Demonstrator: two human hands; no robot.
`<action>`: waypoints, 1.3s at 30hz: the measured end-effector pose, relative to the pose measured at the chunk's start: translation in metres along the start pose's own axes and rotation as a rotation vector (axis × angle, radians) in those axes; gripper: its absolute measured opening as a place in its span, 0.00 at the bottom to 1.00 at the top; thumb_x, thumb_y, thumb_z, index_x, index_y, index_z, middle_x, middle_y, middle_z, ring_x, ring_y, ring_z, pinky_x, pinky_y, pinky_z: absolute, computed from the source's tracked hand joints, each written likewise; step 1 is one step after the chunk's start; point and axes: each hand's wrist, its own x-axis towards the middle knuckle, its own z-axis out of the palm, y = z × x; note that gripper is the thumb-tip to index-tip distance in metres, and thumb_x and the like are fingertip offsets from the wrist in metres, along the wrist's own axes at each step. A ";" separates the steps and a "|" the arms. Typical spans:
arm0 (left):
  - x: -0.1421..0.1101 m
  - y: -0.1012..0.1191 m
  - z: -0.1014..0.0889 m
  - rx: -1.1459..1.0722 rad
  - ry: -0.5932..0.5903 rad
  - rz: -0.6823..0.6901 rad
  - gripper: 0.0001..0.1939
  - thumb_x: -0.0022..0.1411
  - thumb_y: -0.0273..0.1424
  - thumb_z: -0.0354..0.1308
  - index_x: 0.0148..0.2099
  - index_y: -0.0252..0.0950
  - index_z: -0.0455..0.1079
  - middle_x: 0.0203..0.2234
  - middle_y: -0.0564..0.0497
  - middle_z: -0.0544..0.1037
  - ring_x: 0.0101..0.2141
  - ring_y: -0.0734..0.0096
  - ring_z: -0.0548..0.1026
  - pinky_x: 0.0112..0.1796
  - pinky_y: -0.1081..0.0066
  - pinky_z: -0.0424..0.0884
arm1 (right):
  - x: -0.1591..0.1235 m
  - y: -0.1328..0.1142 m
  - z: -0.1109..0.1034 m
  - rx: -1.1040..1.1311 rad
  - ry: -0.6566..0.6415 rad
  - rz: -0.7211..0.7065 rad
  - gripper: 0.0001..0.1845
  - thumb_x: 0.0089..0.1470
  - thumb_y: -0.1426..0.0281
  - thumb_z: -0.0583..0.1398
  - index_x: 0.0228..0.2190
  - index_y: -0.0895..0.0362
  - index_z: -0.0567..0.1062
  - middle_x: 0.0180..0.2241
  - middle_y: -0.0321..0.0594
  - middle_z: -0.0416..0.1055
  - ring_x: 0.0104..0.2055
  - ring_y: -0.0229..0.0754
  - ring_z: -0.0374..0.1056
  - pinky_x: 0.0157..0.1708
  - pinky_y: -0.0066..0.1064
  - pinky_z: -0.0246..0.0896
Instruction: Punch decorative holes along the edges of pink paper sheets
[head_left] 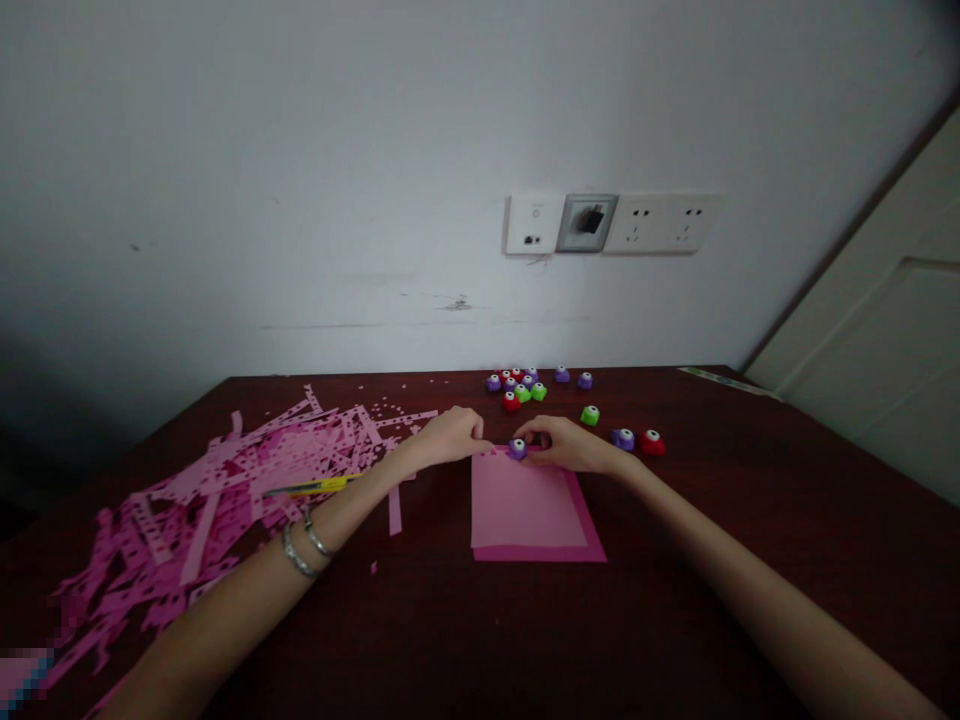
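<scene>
A light pink sheet of paper [525, 505] lies over a darker magenta sheet [540, 553], which shows along the right and bottom edges. A small purple paper punch [517, 449] with a white, black-dotted top sits at the sheet's upper edge. Around its right side curl the fingers of my right hand [559, 443]. My left hand [451, 436] is closed at the upper left corner, its thumb reaching the paper's edge; the fingers underneath are hidden. Small punched holes appear near that corner.
Behind the sheets stand several purple, red and green punches [523, 393], with more to the right, including a red one [652, 443]. Pink punched strips [217, 500] are heaped at left, beside a yellow cutter [319, 486]. A patterned strip [727, 381] lies at back right.
</scene>
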 end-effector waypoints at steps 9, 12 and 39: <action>-0.003 0.011 0.017 0.070 -0.153 0.103 0.22 0.43 0.52 0.60 0.24 0.36 0.66 0.19 0.53 0.69 0.20 0.75 0.62 0.23 0.72 0.52 | 0.000 0.002 0.000 -0.015 0.004 -0.026 0.13 0.46 0.72 0.59 0.37 0.59 0.75 0.34 0.40 0.73 0.31 0.37 0.64 0.30 0.27 0.57; -0.002 0.010 0.018 0.068 -0.167 0.087 0.22 0.43 0.52 0.60 0.24 0.36 0.66 0.19 0.53 0.68 0.20 0.75 0.62 0.23 0.72 0.53 | 0.001 0.004 0.000 -0.013 0.001 -0.035 0.14 0.46 0.72 0.59 0.38 0.59 0.75 0.35 0.41 0.73 0.31 0.37 0.65 0.30 0.27 0.57; 0.008 0.007 0.007 -0.207 -0.071 0.088 0.24 0.54 0.49 0.49 0.20 0.33 0.64 0.14 0.56 0.61 0.18 0.80 0.55 0.22 0.73 0.49 | -0.007 0.007 -0.031 0.171 0.016 0.166 0.21 0.46 0.56 0.59 0.34 0.60 0.74 0.27 0.39 0.69 0.23 0.33 0.59 0.19 0.24 0.52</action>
